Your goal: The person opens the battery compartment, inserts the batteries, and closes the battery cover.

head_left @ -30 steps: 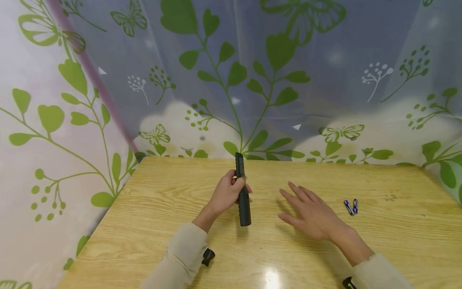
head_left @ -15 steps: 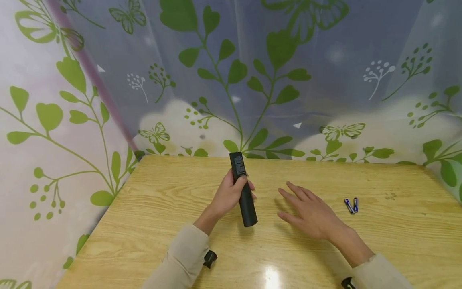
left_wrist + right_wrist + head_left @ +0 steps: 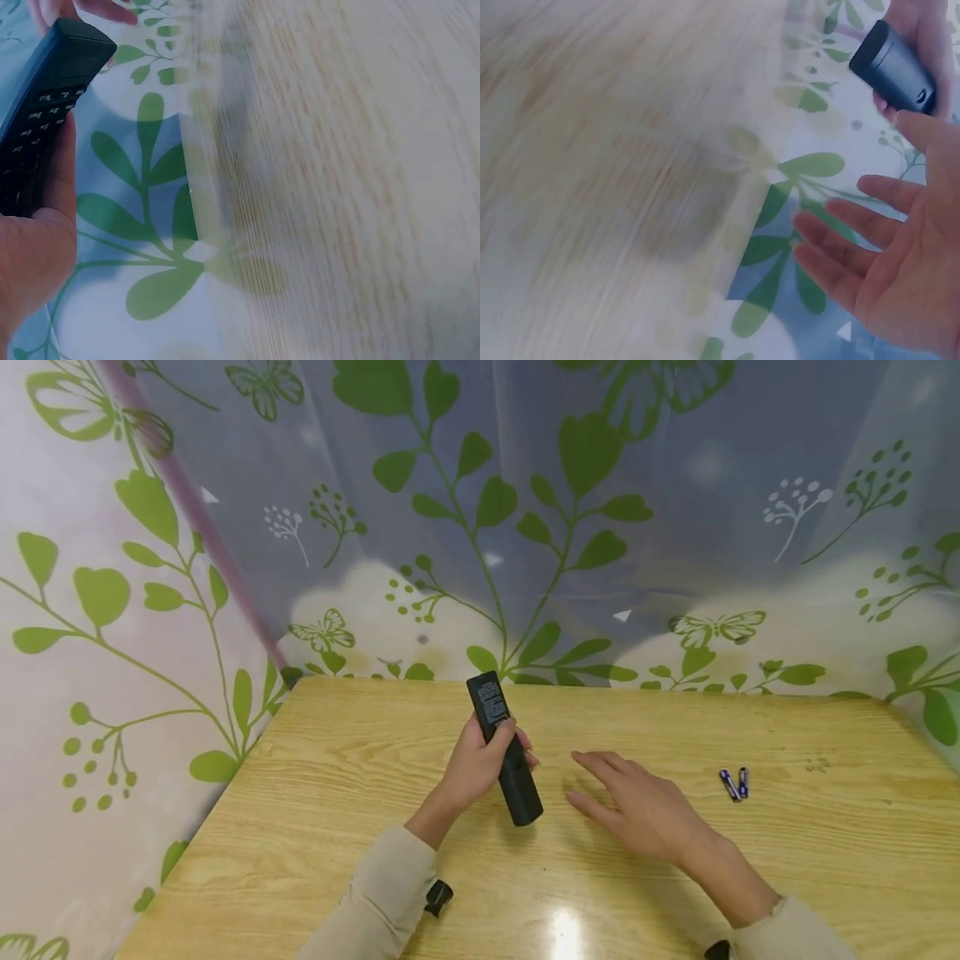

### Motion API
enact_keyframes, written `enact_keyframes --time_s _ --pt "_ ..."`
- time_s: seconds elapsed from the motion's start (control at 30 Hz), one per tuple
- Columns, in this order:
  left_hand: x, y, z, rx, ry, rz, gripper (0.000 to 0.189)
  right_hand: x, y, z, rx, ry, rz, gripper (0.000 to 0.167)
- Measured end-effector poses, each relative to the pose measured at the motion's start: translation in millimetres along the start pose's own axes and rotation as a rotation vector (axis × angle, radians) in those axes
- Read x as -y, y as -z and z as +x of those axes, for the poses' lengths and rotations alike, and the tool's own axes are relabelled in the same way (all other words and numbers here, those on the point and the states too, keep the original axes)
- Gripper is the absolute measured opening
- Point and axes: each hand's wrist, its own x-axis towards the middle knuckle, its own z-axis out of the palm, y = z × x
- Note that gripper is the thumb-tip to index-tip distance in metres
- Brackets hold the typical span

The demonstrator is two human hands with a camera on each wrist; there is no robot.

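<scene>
My left hand (image 3: pixel 471 767) grips a black remote control (image 3: pixel 527 797) around its middle, thumb across the back. In the head view the back faces up, with a printed label on its far half and a smooth near half. Its keypad side shows in the left wrist view, where rows of buttons line the remote (image 3: pixel 45 112). To the right of it my right hand (image 3: pixel 645 810) hovers over the table with fingers extended and nothing in them. The right wrist view shows that hand (image 3: pixel 907 262) palm-side, below the end of the remote (image 3: pixel 900 71).
Two small blue batteries (image 3: pixel 735 784) lie on the wooden table (image 3: pixel 337 827), right of my right hand. A curtain (image 3: pixel 675 527) printed with leaves and butterflies hangs behind the table's far edge. A small black device (image 3: pixel 438 897) sits at the left wrist.
The remote has been rolled in my left hand from its narrow edge to its labelled back, its far end tilting left. My right hand's fingers have drawn closer together, the hand shifting slightly left.
</scene>
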Motion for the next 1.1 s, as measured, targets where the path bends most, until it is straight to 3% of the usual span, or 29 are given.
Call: enact_keyframes --time_s 0.4,0.57,0.73,0.87,1.1 --pt "-8.1 -9.7 -5.9 -0.059 -0.033 0.062 0.024 24 -6 7.2 -0.065 -0.108 0.206 0.033" --pt "-26.8 -17.9 -13.8 -0.079 -0.066 0.12 0.018 29 -11 10.3 0.012 -0.226 0.345 0.048" --pt "-30.0 -21.7 -15.2 -0.085 -0.109 0.156 0.016 32 -17 13.3 0.112 -0.315 0.579 0.062" --pt "-29.0 -23.9 -15.6 -0.084 -0.132 0.163 0.017 36 -21 16.9 0.112 -0.353 0.702 0.067" --pt "-30.4 -28.6 -18.5 -0.105 -0.157 0.23 0.015 40 -28 22.0 0.085 -0.391 0.791 0.068"
